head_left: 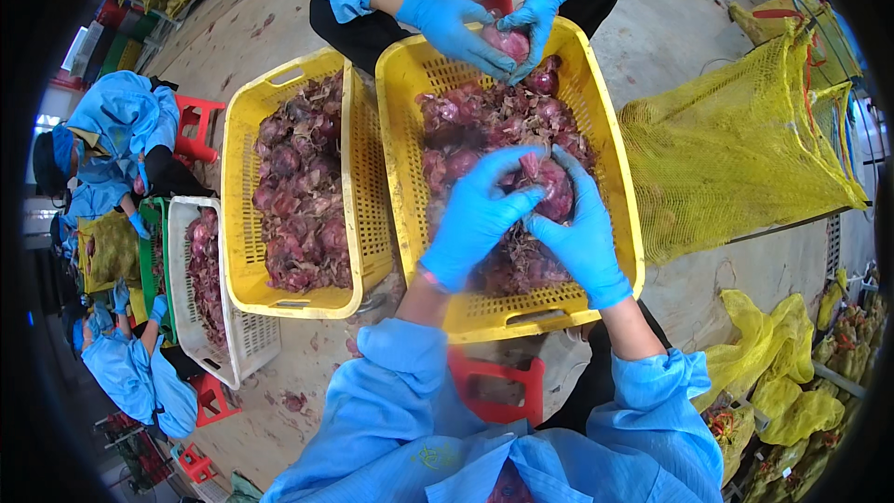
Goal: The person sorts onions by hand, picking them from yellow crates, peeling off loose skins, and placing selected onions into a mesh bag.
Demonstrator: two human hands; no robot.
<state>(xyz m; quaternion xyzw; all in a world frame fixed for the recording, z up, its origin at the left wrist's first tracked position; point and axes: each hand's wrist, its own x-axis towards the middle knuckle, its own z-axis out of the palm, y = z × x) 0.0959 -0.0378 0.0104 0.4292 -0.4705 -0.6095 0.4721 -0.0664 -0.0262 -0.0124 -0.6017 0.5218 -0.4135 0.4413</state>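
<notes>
Both my hands, in blue gloves, are over a yellow plastic crate [626, 214] of red onions. A red onion [556, 194] sits between them. My left hand [478, 216] pinches its papery neck between thumb and fingers, while my right hand [585, 237] curls round its right and lower side. Loose onions [456, 112] and dry skins fill the crate below; my hands hide some of them. Across the crate, a co-worker's gloved hands [494, 33] hold another red onion [507, 43].
Left of my crate stands another yellow crate [239, 224] of onions, then a white crate [256, 340]. A yellow mesh sack [736, 154] is stretched out on the right. A red stool [503, 389] is near me. Co-workers [121, 121] sit at the far left.
</notes>
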